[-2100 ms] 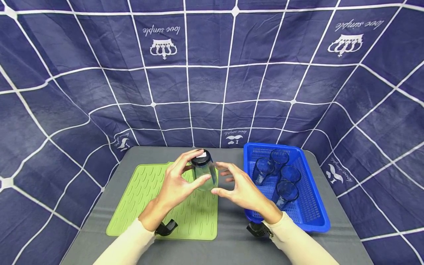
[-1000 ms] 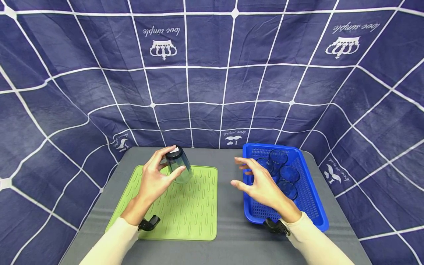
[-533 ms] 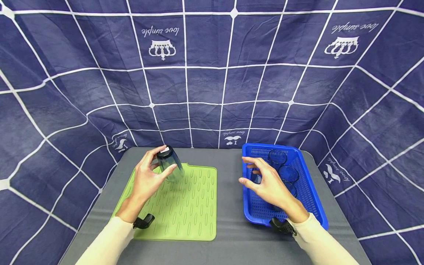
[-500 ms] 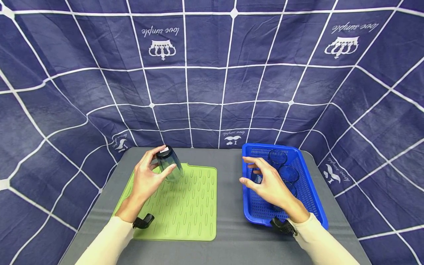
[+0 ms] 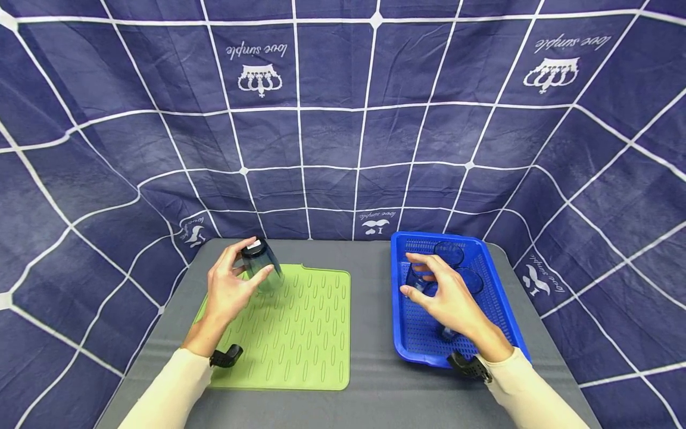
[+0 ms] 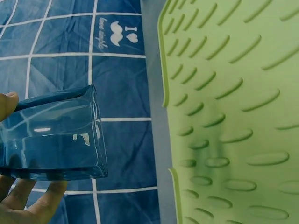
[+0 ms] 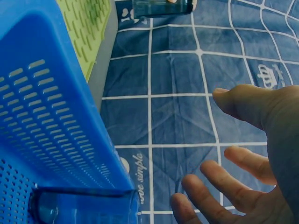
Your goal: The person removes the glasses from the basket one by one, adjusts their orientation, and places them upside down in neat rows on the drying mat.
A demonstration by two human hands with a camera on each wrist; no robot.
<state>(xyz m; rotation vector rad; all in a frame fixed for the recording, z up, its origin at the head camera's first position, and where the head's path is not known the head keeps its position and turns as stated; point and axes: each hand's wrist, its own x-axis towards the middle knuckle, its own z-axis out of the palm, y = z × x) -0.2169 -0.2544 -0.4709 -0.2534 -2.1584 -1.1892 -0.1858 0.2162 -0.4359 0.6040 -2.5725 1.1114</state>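
My left hand point(image 5: 230, 289) grips an upside-down blue-tinted drinking glass point(image 5: 262, 265) near its thick dark base, thumb on one side and fingers on the other. A white label shows on the base. The glass hangs tilted over the back left of the green ribbed mat point(image 5: 300, 333); in the left wrist view the rim of the glass point(image 6: 51, 137) stands apart from the mat. My right hand point(image 5: 450, 298) hovers over the blue basket point(image 5: 398, 322), thumb and fingers spread, holding nothing. Beneath it stand several similar glasses point(image 5: 449, 251), partly hidden by the hand.
A grey cloth point(image 5: 370, 357) covers the table, with a strip of it between mat and basket. Behind and at both sides hangs a navy curtain point(image 5: 343, 137) with white grid lines. The basket's perforated side wall point(image 7: 46, 102) rises beside the right hand.
Both hands were at the glass about two seconds ago. Since then my left hand has carried it leftward over the mat, while my right hand left the glass and moved right over the basket.
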